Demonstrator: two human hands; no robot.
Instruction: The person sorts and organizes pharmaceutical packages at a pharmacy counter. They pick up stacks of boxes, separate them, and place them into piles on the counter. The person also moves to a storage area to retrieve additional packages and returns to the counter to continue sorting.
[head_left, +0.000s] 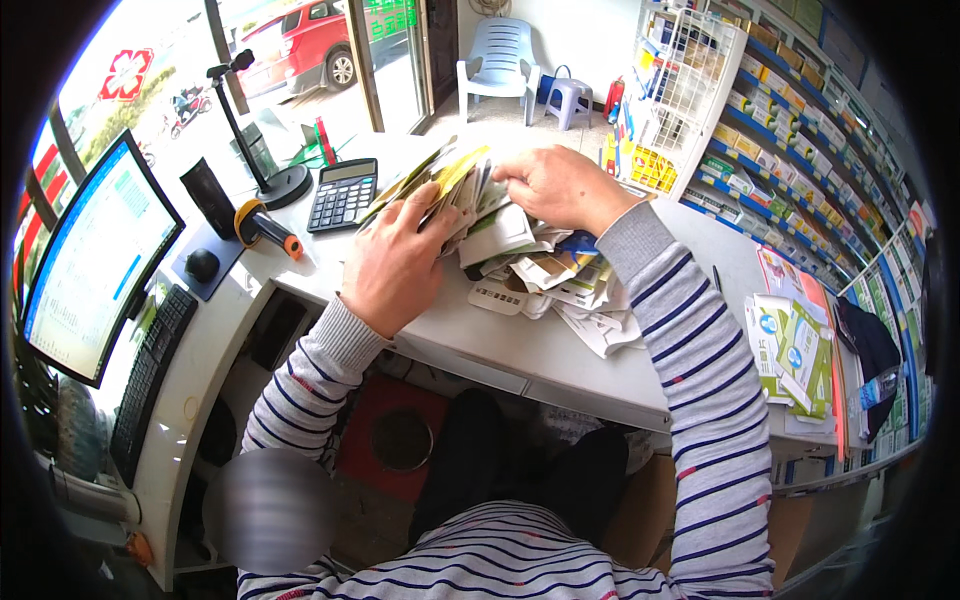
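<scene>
A bundle of flattened medicine cartons (450, 180), some yellow and some white, stands on edge on the white counter (450, 315). My left hand (397, 259) grips its near left side, fingers spread over the card edges. Bent over the right side of the bundle is my right hand (566, 184), its fingers curled at the edges. Whether a carton is pinched there cannot be seen. Under and in front of my right hand lies a loose heap of flattened cartons (555, 270), mostly white with some brown and blue.
Left of the bundle are a calculator (343, 196), a round-based stand (285, 186), a barcode scanner (268, 231), a mouse (202, 264), a keyboard (154, 375) and a monitor (97, 259). Green-and-white cartons (795, 352) lie at right, before stocked shelves (795, 142). A pen (716, 279) lies nearby.
</scene>
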